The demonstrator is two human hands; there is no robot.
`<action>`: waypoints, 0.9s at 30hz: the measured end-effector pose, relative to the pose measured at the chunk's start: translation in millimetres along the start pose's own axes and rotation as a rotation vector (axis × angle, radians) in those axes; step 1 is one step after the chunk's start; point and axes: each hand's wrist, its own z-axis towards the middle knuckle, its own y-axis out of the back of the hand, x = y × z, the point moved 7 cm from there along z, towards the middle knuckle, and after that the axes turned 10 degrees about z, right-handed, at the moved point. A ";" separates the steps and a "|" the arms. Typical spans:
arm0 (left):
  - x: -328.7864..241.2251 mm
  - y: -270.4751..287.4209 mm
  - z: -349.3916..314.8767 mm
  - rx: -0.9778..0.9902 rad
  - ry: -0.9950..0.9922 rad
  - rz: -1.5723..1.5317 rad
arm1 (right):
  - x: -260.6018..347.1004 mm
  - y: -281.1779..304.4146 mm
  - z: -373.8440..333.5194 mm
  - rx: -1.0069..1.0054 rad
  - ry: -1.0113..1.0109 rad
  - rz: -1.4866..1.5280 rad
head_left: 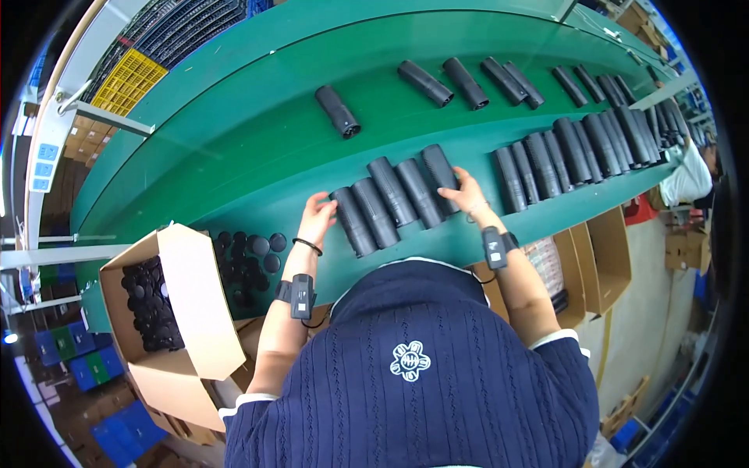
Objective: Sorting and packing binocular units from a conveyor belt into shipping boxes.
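Several ribbed black plastic tubes point(388, 191) lie side by side in a slanted row on the green work surface in front of me. My left hand point(316, 218) is at the row's left end, its fingers apart and curved beside the upper part of the leftmost tube point(353, 222). At the other end my right hand point(466, 193) grips the rightmost tube point(438, 168), thumb lying over it and fingers along its right side. That tube sits a little farther from me than its neighbours. Part of its lower end is behind my thumb.
A longer row of black tubes point(577, 152) lies to the right. Single tubes point(338, 112) are spread along the green belt point(257, 132) behind. Black round caps point(250, 257) lie at left, beside an open cardboard box point(187, 304) of caps. More cartons point(607, 257) stand at right.
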 end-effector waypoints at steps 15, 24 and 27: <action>-128.9 -59.0 -96.9 0.282 -0.969 0.281 | 208.0 -61.8 -76.9 0.508 0.156 0.736; -114.6 -51.8 -104.1 0.065 -1.049 0.498 | 198.2 -89.5 -84.8 0.546 0.135 0.905; -107.2 -52.9 -101.7 0.139 -0.927 0.320 | 195.1 -88.9 -81.0 0.509 0.050 0.884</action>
